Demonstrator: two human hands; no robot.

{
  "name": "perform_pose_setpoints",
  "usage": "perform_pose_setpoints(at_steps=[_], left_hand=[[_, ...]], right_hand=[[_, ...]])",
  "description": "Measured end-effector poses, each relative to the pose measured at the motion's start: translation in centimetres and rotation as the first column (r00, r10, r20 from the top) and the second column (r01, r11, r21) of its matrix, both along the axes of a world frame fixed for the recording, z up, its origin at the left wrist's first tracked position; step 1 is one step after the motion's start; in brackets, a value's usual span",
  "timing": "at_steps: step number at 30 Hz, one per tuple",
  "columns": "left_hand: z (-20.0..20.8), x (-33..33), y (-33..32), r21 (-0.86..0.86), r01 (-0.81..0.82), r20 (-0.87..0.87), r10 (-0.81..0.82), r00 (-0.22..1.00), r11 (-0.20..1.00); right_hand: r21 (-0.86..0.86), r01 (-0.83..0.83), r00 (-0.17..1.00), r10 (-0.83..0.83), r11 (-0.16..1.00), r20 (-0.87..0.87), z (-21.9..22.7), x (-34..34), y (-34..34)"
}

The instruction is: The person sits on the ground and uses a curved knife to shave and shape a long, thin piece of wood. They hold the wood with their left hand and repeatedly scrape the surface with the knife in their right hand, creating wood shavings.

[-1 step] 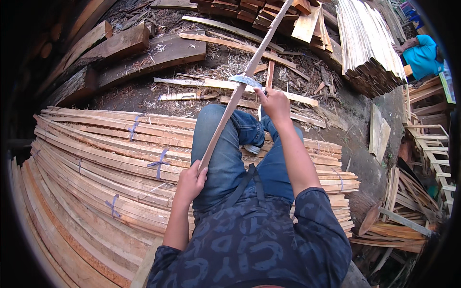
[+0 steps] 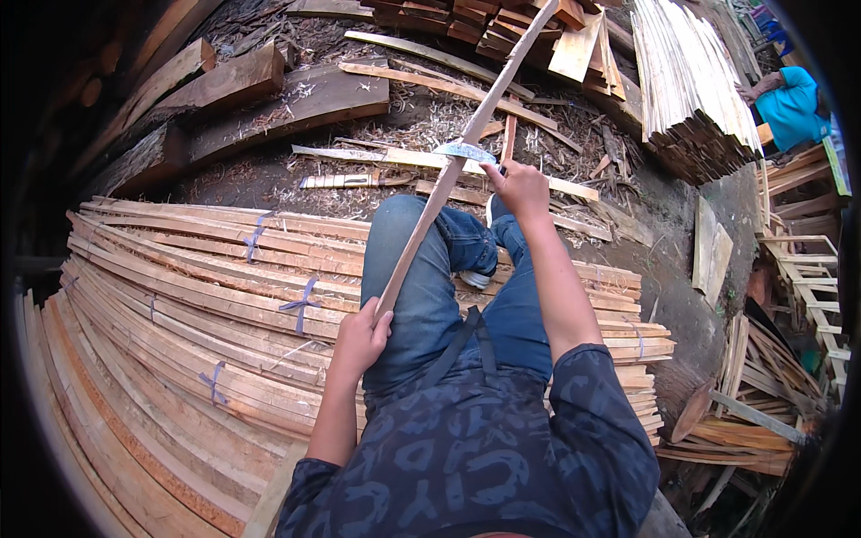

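A long, thin wooden strip [image 2: 421,220] slants up and away across my left knee. My left hand [image 2: 362,336] is closed around its near end. In my right hand [image 2: 520,190], closed on a handle mostly hidden by the fingers, is a knife with a broad, pale curved blade [image 2: 468,152]. The blade lies across the strip, around its middle, and seems to touch it. The strip's far end runs past the top edge of the view.
I sit on bundled wooden strips [image 2: 197,296] tied with purple bands. A sheath-like wooden piece [image 2: 350,180], shavings and offcuts lie ahead. Thick beams [image 2: 287,108] rest at the far left. A stack of pale slats [image 2: 691,81] and a person in a turquoise shirt [image 2: 789,108] are far right.
The whole view has shifted very slightly. My hands, the knife and the strip keep nearly the same places relative to each other.
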State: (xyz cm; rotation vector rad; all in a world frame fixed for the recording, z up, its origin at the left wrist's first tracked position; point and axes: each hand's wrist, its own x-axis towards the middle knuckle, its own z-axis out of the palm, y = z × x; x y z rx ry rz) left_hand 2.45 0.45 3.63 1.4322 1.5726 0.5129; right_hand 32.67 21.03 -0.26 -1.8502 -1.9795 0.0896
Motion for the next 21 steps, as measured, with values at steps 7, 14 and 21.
perform_pose_setpoints(at_steps=[7,14,21], left_hand=[[-0.4,-0.7,0.2,0.0,-0.021,0.017,0.021,1.0,1.0],[-0.6,-0.2,0.3,0.08,0.045,-0.064,-0.04,0.997,0.996],[0.1,0.6,-1.0,0.232,0.019,-0.168,0.021,0.986,0.973]], right_hand=[[-0.066,-0.427,0.904,0.428,0.902,0.008,0.8,-6.5,-6.4],[-0.019,-0.037,0.996,0.035,0.999,-0.077,0.0,0.1,0.1],[-0.196,-0.187,0.916,0.099,0.963,-0.388,0.8,-5.3,-9.3]])
